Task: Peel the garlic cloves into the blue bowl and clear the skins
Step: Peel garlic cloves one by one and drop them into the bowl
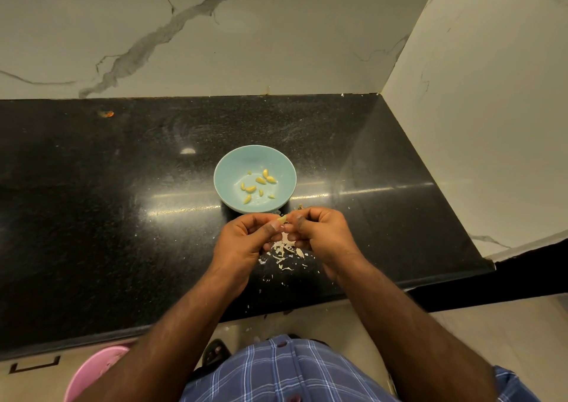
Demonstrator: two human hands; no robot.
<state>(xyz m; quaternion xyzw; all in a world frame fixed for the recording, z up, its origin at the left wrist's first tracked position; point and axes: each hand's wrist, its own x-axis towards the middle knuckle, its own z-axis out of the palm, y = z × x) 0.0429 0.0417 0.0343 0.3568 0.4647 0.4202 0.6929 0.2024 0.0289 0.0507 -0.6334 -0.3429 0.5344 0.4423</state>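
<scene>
Bare forearms, checked shirt, dark sandal

The person's left hand point(242, 241) and right hand point(322, 235) are bare, with no sleeves, rings or watch visible; a blue woven shirt with white checks point(276, 371) covers the torso, and a dark open-toed sandal point(215, 352) shows below.

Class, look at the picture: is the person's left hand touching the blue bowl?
Apart. In the head view a strip of black counter shows between the left hand and the blue bowl; the hand pinches a garlic clove instead.
</scene>
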